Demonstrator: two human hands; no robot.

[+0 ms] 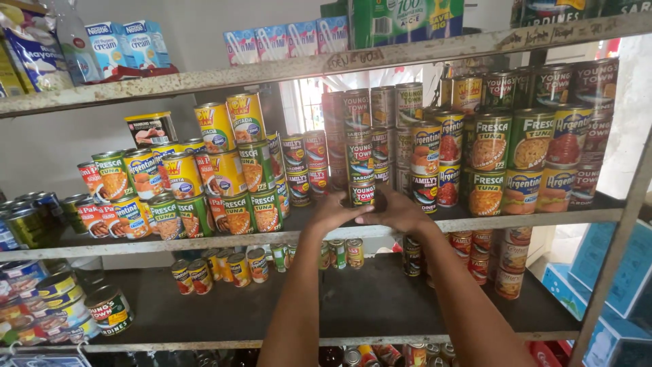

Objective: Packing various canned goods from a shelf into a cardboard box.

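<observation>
Both my hands reach up to the middle shelf (530, 220) of a metal rack. My left hand (334, 212) and my right hand (399, 211) close around the base of a small red-and-green sardine can (362, 193), the bottom can of a tall column of stacked cans (360, 136). The fingers hide the can's lower rim. Stacks of red sardine cans stand just left of it, and yellow, green and red cans just right of it.
Green tuna cans and yellow-labelled cans (224, 183) crowd the left of the same shelf, green and red cans (523, 156) the right. The lower shelf (367, 299) holds small cans along its back. Cartons (129, 44) stand on the top shelf. Blue boxes (625, 272) sit at right.
</observation>
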